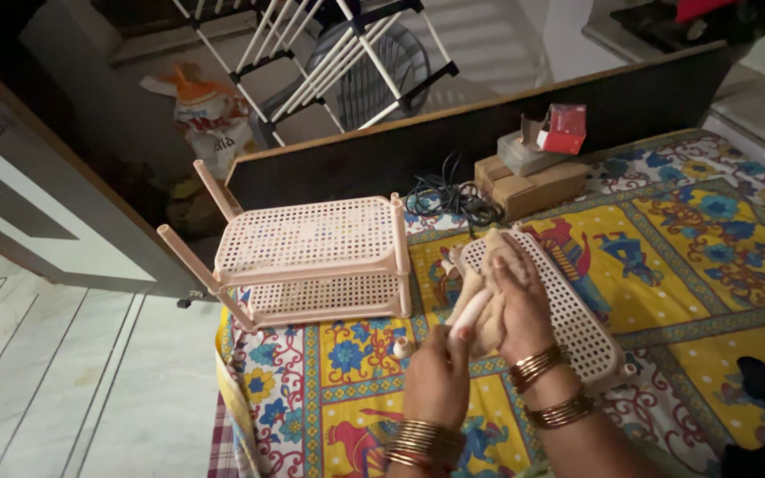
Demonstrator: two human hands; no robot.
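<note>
Left hand is closed around the lower end of a pale pink tube, a rack leg by its look, which points up and away. The right hand is wrapped over a beige cloth bunched around the tube's upper end, fingers curled and pressing down. Both are held just above a loose lattice shelf, which lies flat on the patterned bedspread.

The tube is smooth, round and glossy, so it could slip through the cloth if the grip slackens, judging by its tilt; it might then knock a small white cap lying just left of the left hand.

Further left, a two-tier pink rack lies on its side at the bed's edge, legs jutting over the floor; a nudge might tip it off. Behind are black cables, cardboard boxes and a dark headboard.
</note>
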